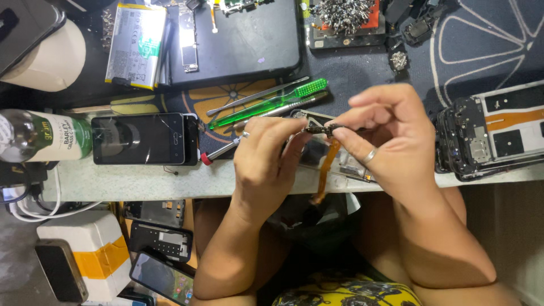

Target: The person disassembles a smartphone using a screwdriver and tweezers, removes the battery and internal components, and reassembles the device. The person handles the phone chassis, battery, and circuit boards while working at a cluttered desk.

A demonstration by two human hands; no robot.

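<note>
My left hand (265, 154) and my right hand (384, 137) meet over the bench's front edge. Both pinch a small dark circuit part (323, 129) between thumb and fingertips. An orange flex ribbon (327, 170) hangs down from that part. My left hand also holds a thin metal screwdriver with a red tip (218, 152), its shaft running out to the left. Under the hands lies an opened phone frame (345, 165), mostly hidden. A ring sits on a finger of my right hand.
A dark phone (141, 139) lies left, beside a green-labelled bottle (39, 136). A green toothbrush (272, 102) and metal pry tools (255, 97) lie behind. A disassembled phone (490, 136) is at right. A battery (136, 45), a black mat (238, 39) and a tray of screws (343, 17) sit at the back.
</note>
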